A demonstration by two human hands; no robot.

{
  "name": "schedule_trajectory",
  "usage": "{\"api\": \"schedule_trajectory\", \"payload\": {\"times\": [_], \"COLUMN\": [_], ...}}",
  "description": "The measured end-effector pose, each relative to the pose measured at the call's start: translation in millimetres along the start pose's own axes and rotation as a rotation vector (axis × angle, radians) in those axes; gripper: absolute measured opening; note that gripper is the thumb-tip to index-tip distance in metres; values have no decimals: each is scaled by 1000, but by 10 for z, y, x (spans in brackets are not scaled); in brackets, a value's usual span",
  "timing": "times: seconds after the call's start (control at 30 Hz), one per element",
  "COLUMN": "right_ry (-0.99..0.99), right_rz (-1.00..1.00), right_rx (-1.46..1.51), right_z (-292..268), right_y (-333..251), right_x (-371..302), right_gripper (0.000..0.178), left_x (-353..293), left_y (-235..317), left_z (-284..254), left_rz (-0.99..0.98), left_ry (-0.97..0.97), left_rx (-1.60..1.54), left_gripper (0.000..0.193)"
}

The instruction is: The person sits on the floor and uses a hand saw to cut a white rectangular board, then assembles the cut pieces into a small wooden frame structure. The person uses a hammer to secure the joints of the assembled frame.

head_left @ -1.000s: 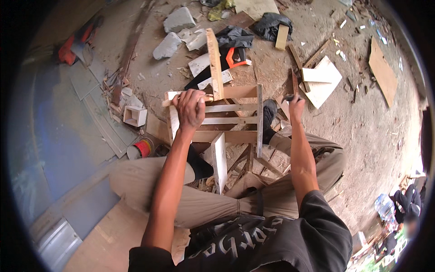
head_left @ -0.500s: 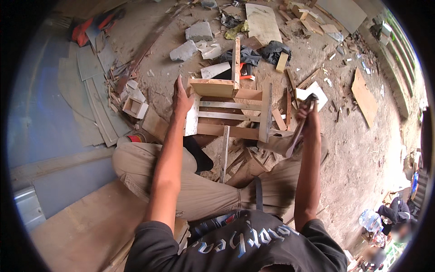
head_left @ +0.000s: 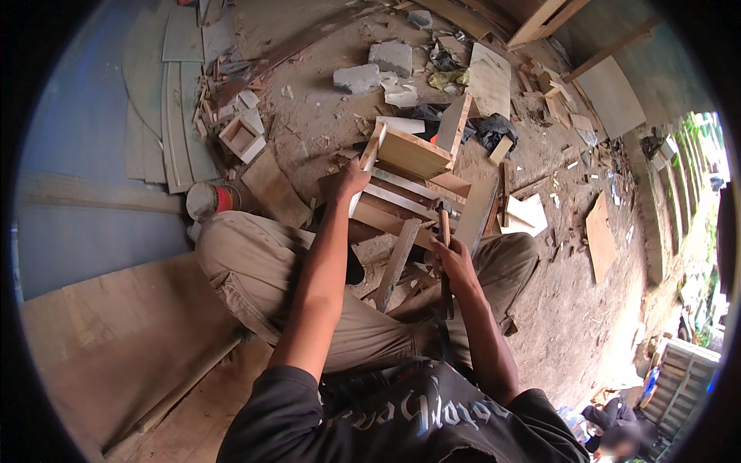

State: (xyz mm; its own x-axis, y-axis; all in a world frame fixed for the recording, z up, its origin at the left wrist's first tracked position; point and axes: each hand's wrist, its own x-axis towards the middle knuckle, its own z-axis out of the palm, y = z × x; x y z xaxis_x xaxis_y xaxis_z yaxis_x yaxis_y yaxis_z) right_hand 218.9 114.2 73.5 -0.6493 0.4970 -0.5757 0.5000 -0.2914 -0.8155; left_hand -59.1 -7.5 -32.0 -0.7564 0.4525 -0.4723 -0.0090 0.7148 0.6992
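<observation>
A small slatted wooden frame [head_left: 413,150] stands tilted on the ground between my bent legs, with several boards jutting from it. My left hand [head_left: 352,179] is closed around the edge of its left side board, fingers partly hidden behind the wood. My right hand [head_left: 454,262] grips a hammer [head_left: 445,224] by its wooden handle. The dark hammer head is just above that fist, close to the frame's right side board [head_left: 477,210]; whether they touch I cannot tell. A narrow upright piece of wood [head_left: 398,262] slants toward my lap from the frame's near side.
A small open wooden box [head_left: 241,139] and a round container with a red band [head_left: 208,201] are at the left. Beyond the frame lie concrete blocks [head_left: 390,57], black plastic [head_left: 494,133] and scrap boards [head_left: 600,235]. Another person [head_left: 614,432] is at the lower right.
My right hand has brought the hammer inward and left, to the frame. My left hand has gone from upright, fingers extended, to gripping the side board. The frame appears more tilted, and the view has shifted.
</observation>
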Motion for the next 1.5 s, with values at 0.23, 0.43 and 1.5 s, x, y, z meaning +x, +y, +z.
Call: {"api": "schedule_trajectory", "payload": {"times": [0.23, 0.43, 1.5], "right_ry": [23, 36, 110], "right_rz": [-180, -369, -550], "right_rx": [-65, -257, -693], "right_z": [201, 412, 824], "right_y": [-297, -596, -425], "right_x": [39, 367, 903], "right_gripper": [30, 30, 26], "left_x": [-110, -134, 6], "left_y": [-93, -8, -197], "left_z": [-53, -55, 81], "left_rz": [36, 24, 228], "left_ry": [127, 89, 200], "left_rx": [-21, 16, -31], "left_gripper": [61, 63, 55]}}
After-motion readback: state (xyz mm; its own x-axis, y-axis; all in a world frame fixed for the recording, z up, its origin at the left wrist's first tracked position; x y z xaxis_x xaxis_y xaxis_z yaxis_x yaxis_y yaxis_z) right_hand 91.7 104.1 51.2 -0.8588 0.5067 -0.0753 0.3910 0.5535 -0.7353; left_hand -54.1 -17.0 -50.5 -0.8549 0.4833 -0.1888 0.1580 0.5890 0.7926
